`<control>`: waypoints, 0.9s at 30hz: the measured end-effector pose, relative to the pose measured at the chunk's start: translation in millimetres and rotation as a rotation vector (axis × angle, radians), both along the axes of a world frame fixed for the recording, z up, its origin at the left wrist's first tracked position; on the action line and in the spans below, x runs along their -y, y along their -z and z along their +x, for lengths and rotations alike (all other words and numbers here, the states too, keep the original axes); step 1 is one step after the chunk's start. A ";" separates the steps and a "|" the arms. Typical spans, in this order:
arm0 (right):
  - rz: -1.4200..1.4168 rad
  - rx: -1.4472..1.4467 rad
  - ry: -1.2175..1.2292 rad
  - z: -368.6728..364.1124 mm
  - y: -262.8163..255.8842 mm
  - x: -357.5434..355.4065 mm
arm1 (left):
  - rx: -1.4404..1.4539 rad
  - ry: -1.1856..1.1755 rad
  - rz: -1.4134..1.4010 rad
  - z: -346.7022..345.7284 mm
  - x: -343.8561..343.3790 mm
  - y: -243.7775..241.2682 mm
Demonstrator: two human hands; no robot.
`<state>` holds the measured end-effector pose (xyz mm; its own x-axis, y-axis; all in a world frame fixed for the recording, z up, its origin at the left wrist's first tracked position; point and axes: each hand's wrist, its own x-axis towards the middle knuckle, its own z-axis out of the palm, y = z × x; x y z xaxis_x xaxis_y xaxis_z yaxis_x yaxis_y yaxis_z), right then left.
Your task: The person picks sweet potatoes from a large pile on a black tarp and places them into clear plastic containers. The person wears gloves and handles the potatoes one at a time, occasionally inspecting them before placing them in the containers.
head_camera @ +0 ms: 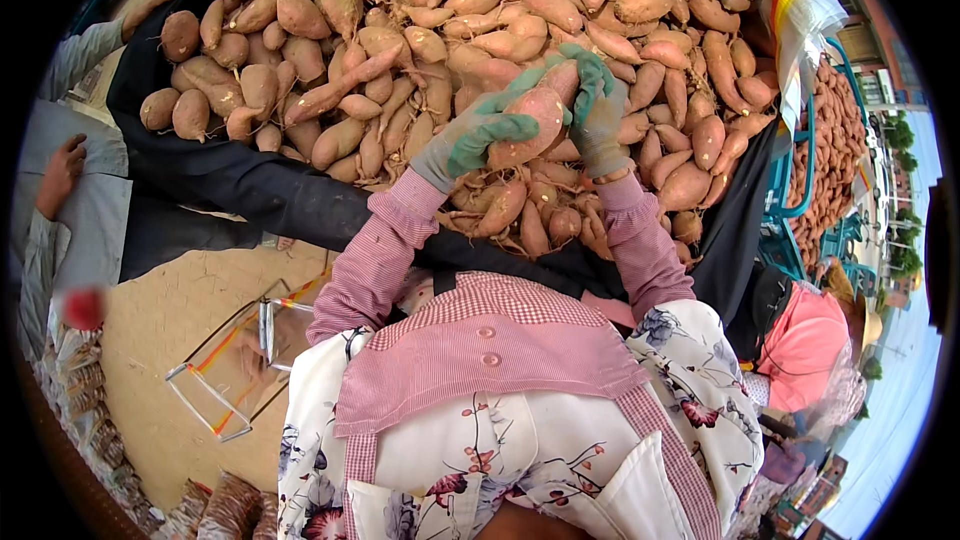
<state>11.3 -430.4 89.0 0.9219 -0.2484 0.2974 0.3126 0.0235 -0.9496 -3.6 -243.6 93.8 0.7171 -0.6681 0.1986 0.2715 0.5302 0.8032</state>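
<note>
My left hand [487,131], in a grey and green coated work glove, grips a large pinkish sweet potato [529,127], its thumb laid across the near side. A second sweet potato [561,81] sits right behind it, with my right hand [598,109] in a matching glove curled against its right side. The gloved fingers partly hide both roots. Beneath and around my hands spreads a deep heap of sweet potatoes [442,0], many with thin roots and soil on them, lying on dark cloth [247,184].
At the left stands another person, one hand [148,11] by the heap's edge. A folding stool [232,360] is on the paved ground. Bagged goods [229,506] lie lower left. Rightward are a white woven sack [810,11], teal crates [784,240] and a person in pink [802,345].
</note>
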 end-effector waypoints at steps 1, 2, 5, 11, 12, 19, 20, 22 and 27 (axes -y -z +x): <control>-0.108 -0.015 0.015 0.2 0.2 -3.2 | 0.034 -0.071 0.037 -5.9 2.9 5.0; -0.216 -0.029 0.028 1.2 -1.4 -6.1 | -0.017 -0.026 0.130 -6.5 0.5 17.3; -0.296 -0.107 -0.033 3.5 5.4 -15.8 | -0.042 -0.071 0.163 -11.3 -4.1 23.3; -0.736 -0.014 -0.228 28.5 46.7 -8.1 | -0.228 -0.085 0.038 -28.5 -15.0 39.3; -0.788 0.029 -0.290 31.7 51.5 -11.5 | -0.237 -0.105 0.006 -30.5 -17.5 43.3; -0.679 -0.145 -0.644 6.3 -11.8 13.6 | -0.385 -0.331 -0.480 -23.5 -37.2 60.2; -0.808 -0.166 -0.633 -8.0 -17.6 15.7 | -0.382 -0.317 -0.499 -17.8 -43.1 60.8; -1.059 -0.084 -0.626 -32.2 -20.5 10.7 | -0.418 -0.544 -0.319 -7.9 -49.3 100.8; -1.449 -0.276 -0.457 -41.3 -12.2 -21.4 | -0.051 -0.831 0.091 -10.5 -34.5 88.5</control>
<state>-30.1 -408.9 101.2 0.9014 0.4021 -0.1605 0.3525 -0.8969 -0.2672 -14.1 -209.0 5.3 0.9898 0.0701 0.1237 -0.1421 0.5072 0.8500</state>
